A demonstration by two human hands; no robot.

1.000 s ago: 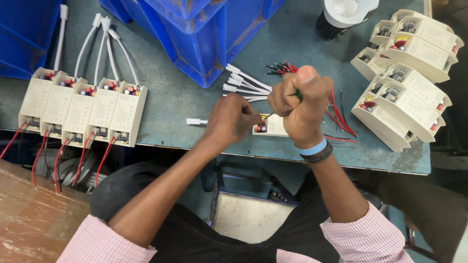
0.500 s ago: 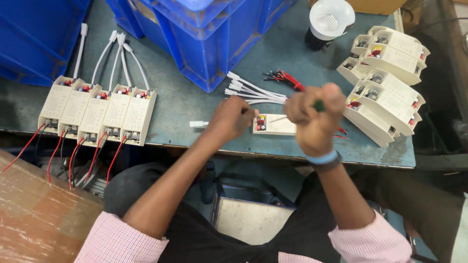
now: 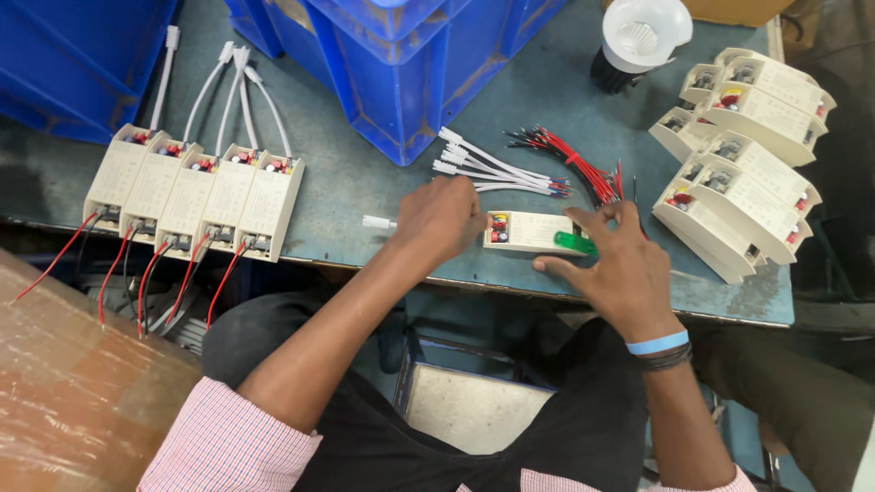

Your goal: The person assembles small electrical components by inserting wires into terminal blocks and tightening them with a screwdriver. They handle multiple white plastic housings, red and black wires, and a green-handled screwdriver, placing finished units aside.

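Near the green table's [image 3: 365, 191] front edge, a white box [image 3: 529, 231] is gripped by the left hand [image 3: 442, 219]; a green-handled tool [image 3: 576, 242] is covered by the spread right hand [image 3: 624, 269].

Cream driver box [image 3: 533, 231], green screwdriver handle [image 3: 575, 242], blue crate [image 3: 410, 64].

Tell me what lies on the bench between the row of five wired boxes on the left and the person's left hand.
In the head view, only a small white connector plug lies there, close to the left hand; otherwise bare bench beside the wired boxes.

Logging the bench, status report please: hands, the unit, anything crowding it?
Left hand on unit. Right hand over green tool. Loose wires close behind.
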